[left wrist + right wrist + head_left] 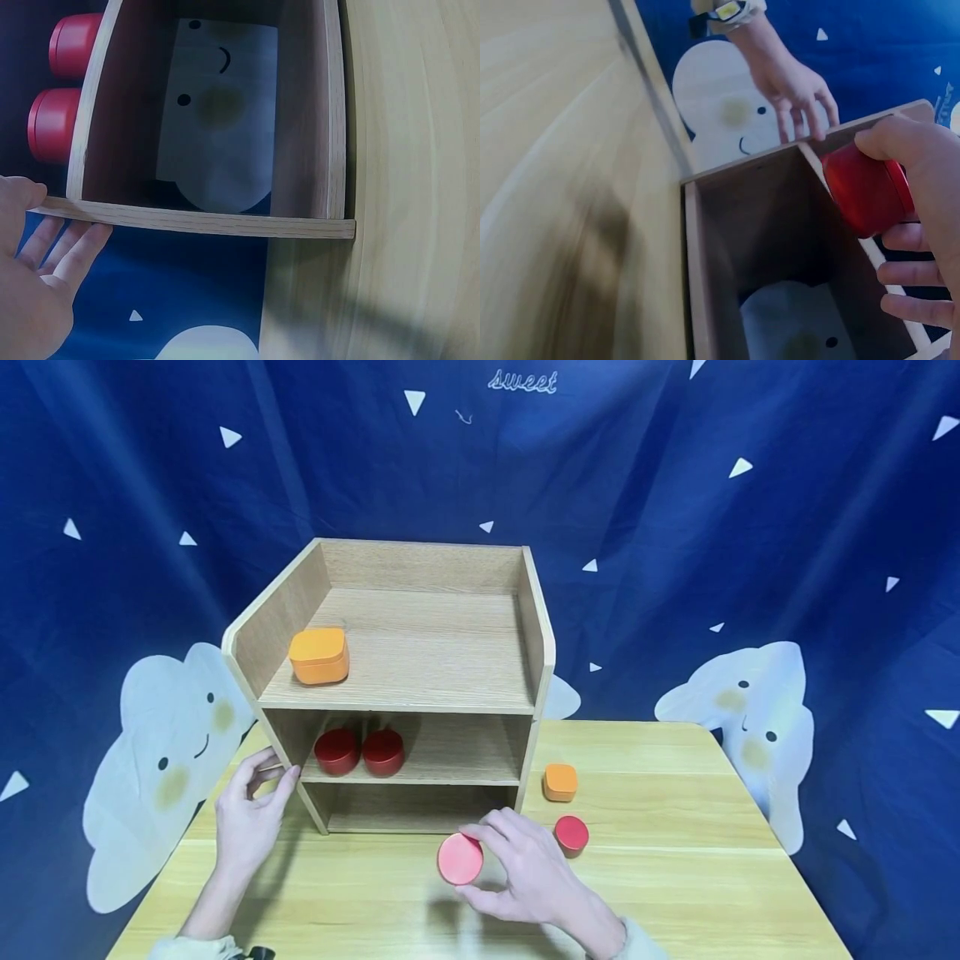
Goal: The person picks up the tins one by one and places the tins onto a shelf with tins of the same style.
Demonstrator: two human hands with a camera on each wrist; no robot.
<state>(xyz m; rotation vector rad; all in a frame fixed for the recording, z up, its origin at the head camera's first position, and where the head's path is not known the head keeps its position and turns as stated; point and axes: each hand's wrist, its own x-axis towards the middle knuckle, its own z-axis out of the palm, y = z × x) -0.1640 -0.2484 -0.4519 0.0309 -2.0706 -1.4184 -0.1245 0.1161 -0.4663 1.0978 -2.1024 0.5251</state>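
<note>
My right hand (528, 868) pinches a round red tin (460, 859) between thumb and fingers, above the table in front of the wooden shelf (420, 706). In the right wrist view the red tin (866, 191) appears tilted, near the shelf opening. With thumb and fingers on either side, my left hand (253, 814) holds the front edge of the shelf's left side panel (202, 218). Two red tins stand side by side on the middle level, one tin (337, 752) left of the other tin (383, 753). An orange square-shaped tin (320, 657) sits on the top level, at the left.
On the table (660, 827), right of the shelf, stand a small orange tin (560, 782) and, closer to me, another red tin (572, 835). A blue curtain (637, 510) with white clouds and triangles hangs behind the shelf.
</note>
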